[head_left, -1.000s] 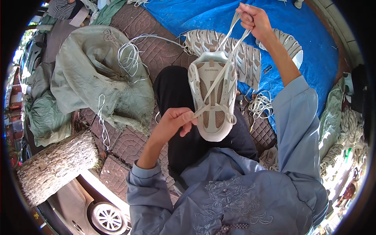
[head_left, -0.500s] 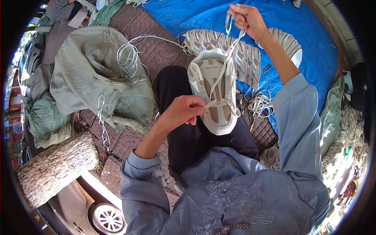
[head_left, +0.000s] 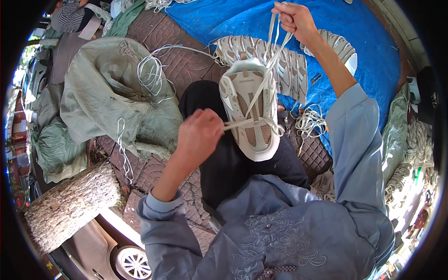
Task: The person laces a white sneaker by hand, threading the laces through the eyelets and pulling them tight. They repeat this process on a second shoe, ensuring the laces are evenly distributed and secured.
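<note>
The ground is brick-patterned paving in dull reddish brown (head_left: 182,70), partly covered by a bright blue tarp (head_left: 373,51) that spreads across the upper right. The place is outdoors and sunlit. A rumpled grey-green sack (head_left: 107,98) lies on the paving to the left with loose white cord (head_left: 151,74) coiled on it, a rough log (head_left: 70,205) lies at the lower left, and a row of pale shoe uppers (head_left: 291,70) rests on the tarp's edge beyond the knees. More white cord (head_left: 310,122) is heaped just right of the lap. The person sits in a light blue long-sleeved top and dark trousers, and a white shoe upper (head_left: 249,109) stands over the dark lap, between the two hands. Its long axis runs near vertical in the picture, the rounded toe end toward the person's body and the open end pointing away toward the tarp. A flat white lace (head_left: 270,51) runs from the upper's front up to the right hand (head_left: 294,18), raised well above it, whose fingers are pinched on the lace ends. The left hand (head_left: 198,135) sits just left of the upper, fingers closed together on a lace end (head_left: 238,124) that crosses the upper sideways; whether the thumb also presses it is hard to make out.
</note>
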Demonstrator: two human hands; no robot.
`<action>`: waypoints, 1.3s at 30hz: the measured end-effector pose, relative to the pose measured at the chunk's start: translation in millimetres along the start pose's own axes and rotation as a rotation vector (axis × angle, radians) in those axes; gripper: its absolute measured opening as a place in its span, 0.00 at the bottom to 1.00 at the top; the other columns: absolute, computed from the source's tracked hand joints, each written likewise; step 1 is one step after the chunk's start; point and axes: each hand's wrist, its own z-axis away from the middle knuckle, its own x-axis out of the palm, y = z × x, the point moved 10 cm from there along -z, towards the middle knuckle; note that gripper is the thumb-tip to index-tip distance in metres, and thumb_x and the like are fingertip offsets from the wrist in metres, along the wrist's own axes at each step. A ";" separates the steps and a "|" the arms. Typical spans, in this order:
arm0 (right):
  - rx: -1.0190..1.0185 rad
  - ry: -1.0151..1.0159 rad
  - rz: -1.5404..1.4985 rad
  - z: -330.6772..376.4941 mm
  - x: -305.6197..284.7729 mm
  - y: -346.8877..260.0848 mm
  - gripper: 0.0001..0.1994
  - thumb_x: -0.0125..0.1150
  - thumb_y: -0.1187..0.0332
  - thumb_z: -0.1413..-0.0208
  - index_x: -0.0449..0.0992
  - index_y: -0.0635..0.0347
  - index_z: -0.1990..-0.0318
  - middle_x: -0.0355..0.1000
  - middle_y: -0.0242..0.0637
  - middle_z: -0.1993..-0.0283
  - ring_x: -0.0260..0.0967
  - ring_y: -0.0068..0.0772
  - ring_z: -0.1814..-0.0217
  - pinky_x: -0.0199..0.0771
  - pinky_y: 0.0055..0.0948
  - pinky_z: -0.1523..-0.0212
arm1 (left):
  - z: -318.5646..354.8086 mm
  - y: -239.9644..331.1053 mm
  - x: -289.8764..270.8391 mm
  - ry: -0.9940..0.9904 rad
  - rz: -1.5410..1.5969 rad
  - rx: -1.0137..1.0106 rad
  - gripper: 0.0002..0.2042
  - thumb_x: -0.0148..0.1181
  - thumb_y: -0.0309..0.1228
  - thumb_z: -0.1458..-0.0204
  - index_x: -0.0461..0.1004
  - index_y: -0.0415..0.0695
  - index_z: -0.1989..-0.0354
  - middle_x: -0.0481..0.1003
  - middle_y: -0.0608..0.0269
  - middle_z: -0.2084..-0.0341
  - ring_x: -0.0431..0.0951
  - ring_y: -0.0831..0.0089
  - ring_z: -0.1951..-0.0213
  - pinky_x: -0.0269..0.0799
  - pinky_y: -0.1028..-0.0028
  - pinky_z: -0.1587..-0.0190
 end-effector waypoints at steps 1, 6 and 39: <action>0.015 -0.006 -0.006 -0.2 -0.1 2.0 0.12 0.52 0.68 0.48 0.68 0.71 0.76 0.50 0.25 0.90 0.40 0.17 0.92 0.41 0.20 0.90 | -1.8 -1.2 -6.0 0.074 -0.208 -0.007 0.06 0.62 0.24 0.65 0.71 0.42 0.78 0.71 0.62 0.74 0.71 0.63 0.72 0.67 0.69 0.70; 0.029 -0.025 -0.012 -1.7 -1.4 1.8 0.12 0.51 0.68 0.47 0.68 0.69 0.76 0.49 0.26 0.91 0.40 0.17 0.92 0.40 0.21 0.91 | 12.7 -4.6 15.4 -0.033 0.213 -0.073 0.07 0.61 0.23 0.66 0.72 0.42 0.75 0.70 0.60 0.72 0.72 0.65 0.70 0.69 0.69 0.69; -0.233 -0.237 0.226 -46.7 115.6 -86.6 0.12 0.54 0.68 0.50 0.69 0.67 0.80 0.51 0.26 0.93 0.42 0.19 0.94 0.40 0.22 0.92 | 4.7 41.2 42.6 0.472 -0.331 0.082 0.14 0.58 0.22 0.63 0.68 0.39 0.64 0.67 0.58 0.70 0.69 0.62 0.66 0.68 0.68 0.65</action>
